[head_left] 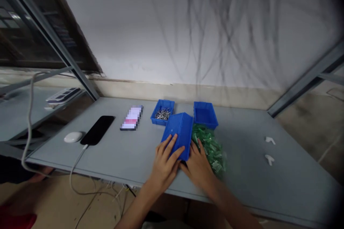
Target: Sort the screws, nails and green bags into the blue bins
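A blue plastic bin (177,134) is tipped over, its outer face turned up toward me and its opening hidden. My left hand (165,159) grips it, the fingers spread over that face. Along the bin's right side lies my right hand (199,164), fingers stretched out and apart at the edge of a heap of small green pieces (211,146). Some of those pieces seem to lie in clear plastic. Behind the tipped bin, a blue bin of thin metal pieces (162,113) stands at the left. At the right is another upright blue bin (205,113) with nothing visible inside.
On the left of the table (249,175) lie a lit phone (132,118), a black phone (98,130) on a white cable, and a white earbud case (73,136). Two white earbuds (269,159) lie at the right. A power strip (63,95) rests on the neighbouring table.
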